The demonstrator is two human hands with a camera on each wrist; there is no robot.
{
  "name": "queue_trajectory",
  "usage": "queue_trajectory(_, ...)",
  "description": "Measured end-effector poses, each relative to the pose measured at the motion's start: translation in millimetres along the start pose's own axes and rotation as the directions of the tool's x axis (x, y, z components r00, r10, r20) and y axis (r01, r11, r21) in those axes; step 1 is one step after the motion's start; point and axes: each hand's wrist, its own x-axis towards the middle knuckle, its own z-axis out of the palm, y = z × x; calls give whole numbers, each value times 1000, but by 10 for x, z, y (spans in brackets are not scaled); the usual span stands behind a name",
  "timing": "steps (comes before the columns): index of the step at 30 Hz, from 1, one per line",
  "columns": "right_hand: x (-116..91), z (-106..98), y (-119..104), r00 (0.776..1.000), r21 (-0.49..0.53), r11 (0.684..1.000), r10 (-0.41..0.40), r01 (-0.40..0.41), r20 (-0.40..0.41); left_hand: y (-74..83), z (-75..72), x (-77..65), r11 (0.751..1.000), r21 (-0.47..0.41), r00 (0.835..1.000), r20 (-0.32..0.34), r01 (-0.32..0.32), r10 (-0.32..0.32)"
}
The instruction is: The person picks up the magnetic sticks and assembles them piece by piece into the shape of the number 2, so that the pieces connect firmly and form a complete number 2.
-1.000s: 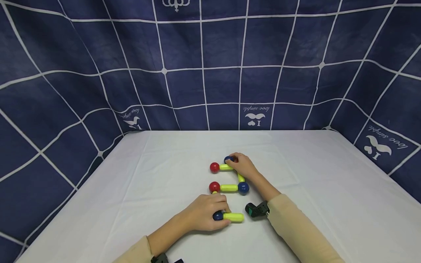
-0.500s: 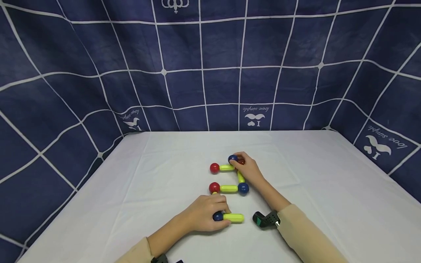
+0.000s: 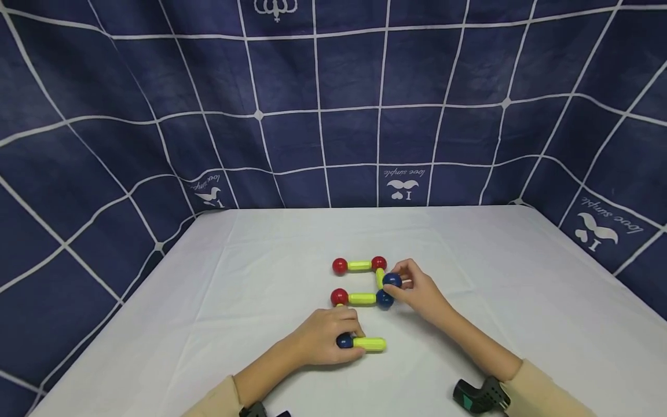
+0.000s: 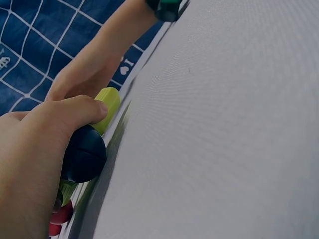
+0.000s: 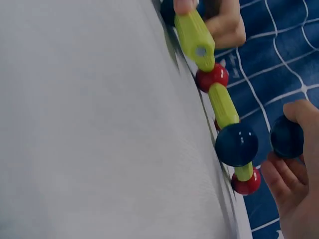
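Note:
My left hand grips a yellow rod where it joins a dark blue ball; the rod's free end points right. My right hand pinches a loose blue ball between thumb and fingers. In the head view that ball overlaps another blue ball on the table. From there a yellow rod runs left to a red ball, and one runs back to a red ball. A farther rod ends at a red ball on the left.
A white cloth covers the table. Behind it and at both sides hangs a navy curtain with white grid lines. A black wrist device sits by the right sleeve.
My right hand has carried the loose blue ball right and nearer, away from the far red ball, which now shows fully. My left hand has stayed in place.

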Motion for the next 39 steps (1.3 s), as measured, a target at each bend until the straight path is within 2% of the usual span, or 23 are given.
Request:
queue_trajectory(2, -99, -16, 18, 997, 39, 999, -36, 34, 72, 0, 0, -5, 1000, 0, 1000, -4, 4, -4)
queue_trajectory(4, -180, -37, 59, 984, 68, 994, -93, 83, 152, 0, -1, -13, 1000, 3, 1000, -10, 2, -2)
queue_trajectory(8, -260, -78, 136, 938, 60, 988, -154, 143, 309, -1, -2, -25, 1000, 4, 1000, -26, -1, 1)
queue_trajectory(14, -282, -161, 97, 857, 8, 998, -62, 68, 512, -1, -8, -16, 1000, -13, 1000, -26, 2, -3)
queue_trajectory(18, -299, -209, 50, 819, -3, 999, -35, 44, 573, -2, -17, -8, 1000, -15, 1000, -20, -3, 2)
queue_trajectory(24, -310, -188, 50, 796, -75, 989, -57, 128, 603, -5, -25, -2, 1000, -15, 1000, -24, -19, 19)
queue_trajectory(29, -319, -152, 44, 789, -75, 984, -85, 163, 609, -16, -23, 4, 1000, -15, 999, -30, -27, 26)
queue_trajectory(39, -329, -97, 55, 795, -56, 989, -73, 133, 603, -16, -12, -4, 999, -38, 999, -38, -26, 25)
